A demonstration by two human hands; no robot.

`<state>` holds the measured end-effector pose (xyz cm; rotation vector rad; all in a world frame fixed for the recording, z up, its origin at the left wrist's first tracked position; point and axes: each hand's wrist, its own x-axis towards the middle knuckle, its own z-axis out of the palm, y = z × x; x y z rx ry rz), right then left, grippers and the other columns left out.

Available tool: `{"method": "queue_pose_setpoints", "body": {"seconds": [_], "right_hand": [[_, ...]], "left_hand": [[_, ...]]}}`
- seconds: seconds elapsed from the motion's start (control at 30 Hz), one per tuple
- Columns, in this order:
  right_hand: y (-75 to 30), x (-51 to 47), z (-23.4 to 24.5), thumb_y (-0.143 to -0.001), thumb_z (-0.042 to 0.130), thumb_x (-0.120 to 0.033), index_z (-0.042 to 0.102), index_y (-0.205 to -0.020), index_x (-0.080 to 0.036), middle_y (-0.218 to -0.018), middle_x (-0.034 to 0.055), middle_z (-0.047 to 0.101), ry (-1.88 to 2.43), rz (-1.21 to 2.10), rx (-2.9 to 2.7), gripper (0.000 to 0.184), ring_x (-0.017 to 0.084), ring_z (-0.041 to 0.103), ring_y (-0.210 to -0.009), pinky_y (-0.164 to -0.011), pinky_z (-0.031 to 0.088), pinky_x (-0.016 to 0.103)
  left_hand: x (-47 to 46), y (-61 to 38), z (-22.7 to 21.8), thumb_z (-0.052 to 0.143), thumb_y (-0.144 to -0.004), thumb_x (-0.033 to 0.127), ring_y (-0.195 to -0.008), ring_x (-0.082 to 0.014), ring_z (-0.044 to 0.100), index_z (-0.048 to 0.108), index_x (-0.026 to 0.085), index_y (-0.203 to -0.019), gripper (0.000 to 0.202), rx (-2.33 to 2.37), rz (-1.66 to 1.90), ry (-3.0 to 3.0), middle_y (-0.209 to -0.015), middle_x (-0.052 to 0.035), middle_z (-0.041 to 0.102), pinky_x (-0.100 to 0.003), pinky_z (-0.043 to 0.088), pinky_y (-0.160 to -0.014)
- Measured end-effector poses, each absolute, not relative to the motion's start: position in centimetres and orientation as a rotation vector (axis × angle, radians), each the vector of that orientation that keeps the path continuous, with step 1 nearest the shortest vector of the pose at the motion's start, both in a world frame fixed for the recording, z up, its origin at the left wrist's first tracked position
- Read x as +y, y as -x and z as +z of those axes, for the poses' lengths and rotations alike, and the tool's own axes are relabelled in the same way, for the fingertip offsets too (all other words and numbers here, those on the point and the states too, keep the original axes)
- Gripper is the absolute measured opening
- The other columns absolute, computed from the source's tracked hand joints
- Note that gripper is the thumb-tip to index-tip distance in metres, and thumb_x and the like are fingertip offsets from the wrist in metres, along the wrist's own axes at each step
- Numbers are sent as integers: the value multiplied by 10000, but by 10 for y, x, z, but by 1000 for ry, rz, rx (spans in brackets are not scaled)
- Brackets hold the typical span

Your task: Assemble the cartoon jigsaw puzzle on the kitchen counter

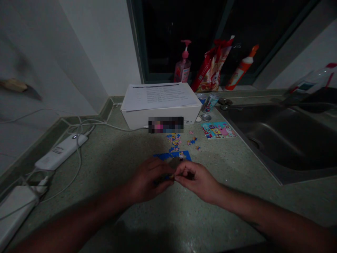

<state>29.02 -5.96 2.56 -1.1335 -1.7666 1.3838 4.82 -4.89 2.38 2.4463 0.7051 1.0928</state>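
The left hand (151, 179), fingers clamped on the small puzzle bits (168, 177) near the blue board (187, 155) on the table (242, 168), should hold them steady, and the right hand (198, 181), fingers pinched on their edge, should push softly so nothing bends.

No words, brands or numbers can be made out; the sheet (160, 97) on the box (135, 118) bears lines of print too small to read; dark lettering on the white block (63, 151) is illegible; labels on the pump bottle (182, 71), red bag (210, 66), orange bottle (239, 74) and can (210, 102) are blurred.
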Motion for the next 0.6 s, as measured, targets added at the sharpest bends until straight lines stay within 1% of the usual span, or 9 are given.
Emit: {"method": "queue_pose_setpoints", "body": {"seconds": [0.07, 0.27, 0.4, 0.5, 0.6], "right_hand": [[-289, -59, 24, -921, 767, -323, 694, -888, -221, -714, -47, 630, 1124, 1409, -1732, 130, 119, 545, -635, -592, 445, 253], [-290, -57, 21, -923, 769, -387, 687, -896, -222, -727, -38, 625, 1122, 1429, -1695, 187, 122, 541, -648, -601, 440, 257], [-288, -57, 21, -930, 762, -435, 679, -917, -223, -749, -31, 630, 1107, 1435, -1681, 228, 128, 551, -659, -603, 441, 265], [-288, -56, 19, -940, 745, -429, 681, -967, -224, -744, -32, 632, 1090, 1420, -1677, 217, 132, 556, -651, -593, 436, 265], [-291, -55, 15, -966, 718, -400, 691, -1022, -227, -719, -45, 617, 1113, 1334, -1701, 183, 132, 558, -627, -585, 444, 264]], "left_hand": [[-49, -49, 22, 749, -1002, 214, -884, -207, 766, 691, 258, -1194, 205, 701, 1069, -2455, -1005, -36, 811, -350, 591, -765], [-48, -49, 21, 768, -1001, 228, -881, -205, 757, 686, 257, -1168, 188, 702, 1079, -2443, -996, -28, 809, -361, 592, -787], [-47, -50, 21, 768, -1000, 242, -892, -212, 755, 696, 255, -1144, 161, 736, 1071, -2408, -991, -37, 804, -367, 590, -785], [-46, -50, 19, 770, -993, 258, -892, -221, 758, 702, 260, -1122, 146, 754, 1094, -2388, -976, -46, 802, -380, 596, -790], [-44, -48, 17, 776, -973, 251, -924, -233, 762, 712, 260, -1121, 161, 833, 1164, -2347, -1004, -64, 796, -399, 620, -800]]}}
